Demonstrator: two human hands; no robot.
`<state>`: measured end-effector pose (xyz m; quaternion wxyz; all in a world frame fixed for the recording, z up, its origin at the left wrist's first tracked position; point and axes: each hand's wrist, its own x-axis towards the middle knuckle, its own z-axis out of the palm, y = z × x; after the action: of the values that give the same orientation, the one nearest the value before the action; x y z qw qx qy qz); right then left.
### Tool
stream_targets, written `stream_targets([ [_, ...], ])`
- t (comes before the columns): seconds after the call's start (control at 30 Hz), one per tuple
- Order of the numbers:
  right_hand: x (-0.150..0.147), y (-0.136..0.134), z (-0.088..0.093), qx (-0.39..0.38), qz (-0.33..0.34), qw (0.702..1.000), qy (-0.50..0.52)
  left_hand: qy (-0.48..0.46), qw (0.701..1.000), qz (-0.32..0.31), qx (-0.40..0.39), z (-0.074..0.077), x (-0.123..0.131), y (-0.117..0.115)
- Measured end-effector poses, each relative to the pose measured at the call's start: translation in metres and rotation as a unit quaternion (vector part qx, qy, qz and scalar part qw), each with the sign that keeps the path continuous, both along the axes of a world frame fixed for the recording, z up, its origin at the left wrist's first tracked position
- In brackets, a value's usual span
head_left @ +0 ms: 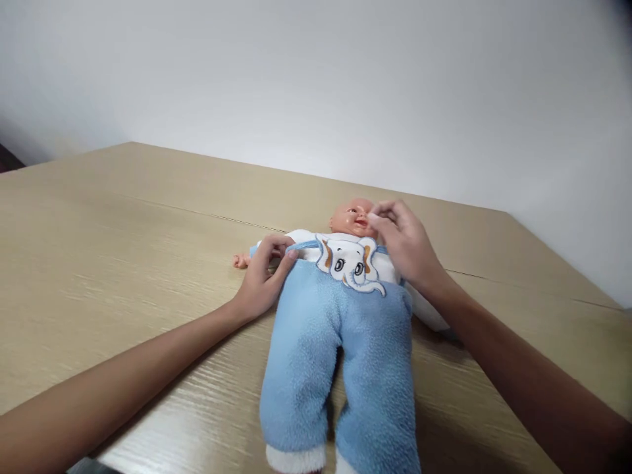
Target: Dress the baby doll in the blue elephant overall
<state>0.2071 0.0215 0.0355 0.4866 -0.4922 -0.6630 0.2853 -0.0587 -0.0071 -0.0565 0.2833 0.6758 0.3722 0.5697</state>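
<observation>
A baby doll [351, 217] lies on its back on a light wooden table [123, 263], head away from me. It wears blue fleece dungarees [340, 342] with a white elephant bib [351, 262] and white cuffs at the legs. My left hand [264, 280] pinches the blue strap edge at the doll's shoulder on the left side. My right hand [405, 247] is closed on the garment's top edge on the right side, close to the doll's chin. The doll's small hand [241, 261] sticks out at the left.
A plain white wall [316, 85] rises behind the table. A seam [197, 214] runs across the tabletop. The table's far right corner [508, 214] and right edge slope toward me.
</observation>
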Motion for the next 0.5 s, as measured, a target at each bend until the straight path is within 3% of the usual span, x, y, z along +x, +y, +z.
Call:
stream_targets([
  [0.1,-0.029,0.025,0.013,0.054,0.062,0.974,-0.212,0.02,0.999,0.023,0.031,-0.002,-0.001,0.001],
  [0.17,-0.05,0.041,0.019,0.089,0.143,0.944,-0.283,0.021,0.999,0.028,0.04,-0.004,-0.001,0.002],
  [0.3,-0.088,0.067,0.013,0.068,0.332,0.841,-0.422,0.002,0.999,0.011,0.041,-0.007,-0.002,0.001],
  [0.4,-0.109,0.076,0.0,0.073,0.358,0.787,-0.498,-0.001,0.999,0.004,0.038,-0.007,-0.001,0.001],
  [0.5,-0.118,0.075,-0.008,0.106,0.33,0.787,-0.511,0.003,0.999,0.007,0.045,-0.006,-0.001,0.0],
])
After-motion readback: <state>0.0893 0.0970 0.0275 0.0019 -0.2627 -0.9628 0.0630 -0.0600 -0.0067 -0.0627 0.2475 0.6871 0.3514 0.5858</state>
